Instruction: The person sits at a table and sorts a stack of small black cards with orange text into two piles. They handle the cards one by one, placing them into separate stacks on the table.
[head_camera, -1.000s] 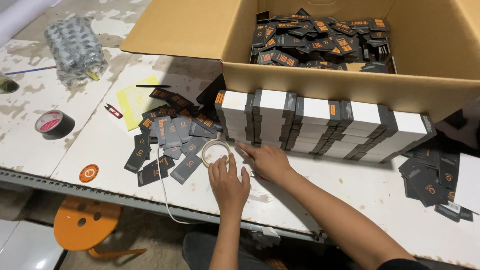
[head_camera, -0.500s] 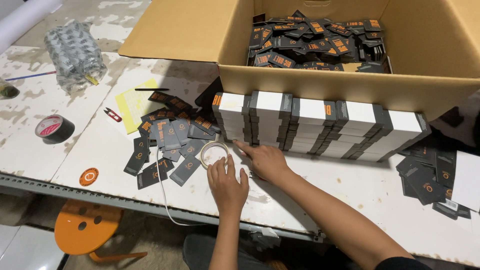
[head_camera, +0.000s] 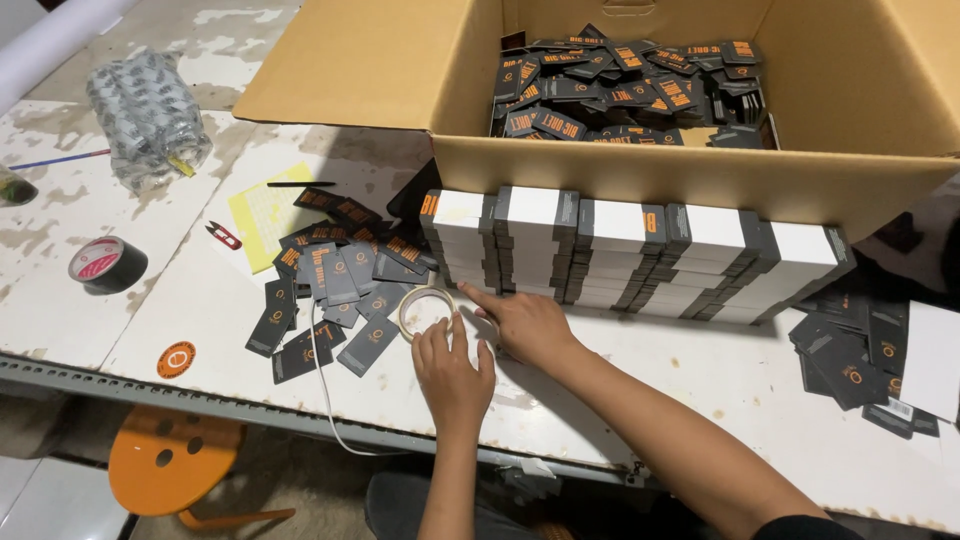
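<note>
Both hands flat on the bench (head_camera: 700, 380), fingers spread, gripping nothing: left hand (head_camera: 452, 368) touching clear tape roll (head_camera: 424, 309), right hand (head_camera: 522, 322) against stacked white boxes (head_camera: 640, 250). Tape end too faint to spot; cardboard box (head_camera: 690, 180) cropped off.

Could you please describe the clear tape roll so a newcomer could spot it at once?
Start at the big cardboard box; below its front-left corner, the clear tape roll lies flat by the left hand. Unlike the black tape roll far left, it is pale.
</note>
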